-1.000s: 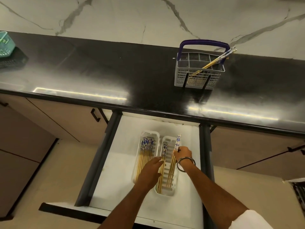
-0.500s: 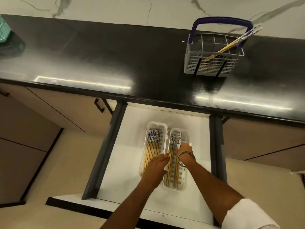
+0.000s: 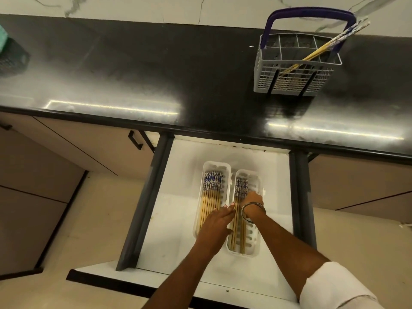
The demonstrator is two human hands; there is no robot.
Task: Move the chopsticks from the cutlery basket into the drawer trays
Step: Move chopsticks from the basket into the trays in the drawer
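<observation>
In the lower centre of the frame an open white drawer [image 3: 178, 197] holds 2 clear plastic trays side by side. The left tray [image 3: 217, 166] carries a full row of chopsticks [image 3: 211, 192], their blue-patterned ends toward the top of the frame. The right tray [image 3: 256, 250] holds a smaller bundle of chopsticks [image 3: 242, 186] lying the same way.

The left hand [image 3: 217, 223] lies with fingers straight and together, stretched over the near end of the left tray and the gap between the 2 trays, gripping nothing. The right hand [image 3: 253, 202], with a metal bangle [image 3: 253, 211] on its wrist, is over the right tray on top of the smaller bundle; its fingers point away and down, so whether they are clamped on the sticks or loose cannot be told. A white rolled sleeve [image 3: 334, 288] shows at the lower right.

At the upper right, on the black countertop [image 3: 156, 63], stands the grey cutlery basket [image 3: 289, 83] with a purple handle [image 3: 310, 12]. A few chopsticks [image 3: 321, 49] lean in it, their patterned ends poking out past the right rim.
</observation>
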